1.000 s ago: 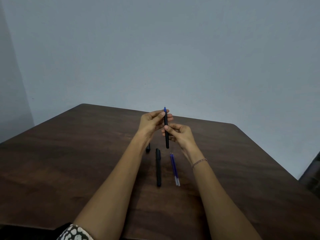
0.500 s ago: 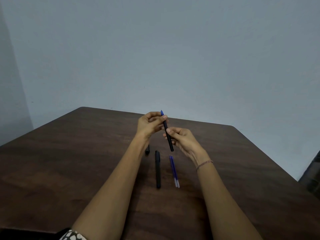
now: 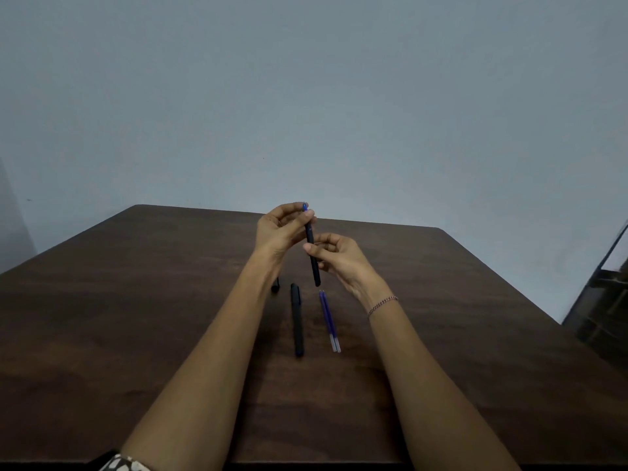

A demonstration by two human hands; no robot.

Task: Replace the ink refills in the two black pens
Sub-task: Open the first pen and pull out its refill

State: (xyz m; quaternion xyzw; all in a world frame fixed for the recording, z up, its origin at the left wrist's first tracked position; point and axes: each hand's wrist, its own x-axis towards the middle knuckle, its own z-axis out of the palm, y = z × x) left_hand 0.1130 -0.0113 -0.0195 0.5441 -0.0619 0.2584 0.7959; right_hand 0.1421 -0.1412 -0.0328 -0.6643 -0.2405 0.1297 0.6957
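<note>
Our left hand (image 3: 278,229) pinching the blue tip (image 3: 304,206), right hand (image 3: 343,258) gripping the pen barrel (image 3: 314,266), we twist coaxially

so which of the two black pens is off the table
The held black pen, pinched between left hand and right hand, blue tip on top. The other black pen lies flat on the table beside the blue refills.

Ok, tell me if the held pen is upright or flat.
Near upright, slightly tilted: left hand pinches the pen at its top, right hand holds its middle.
</note>
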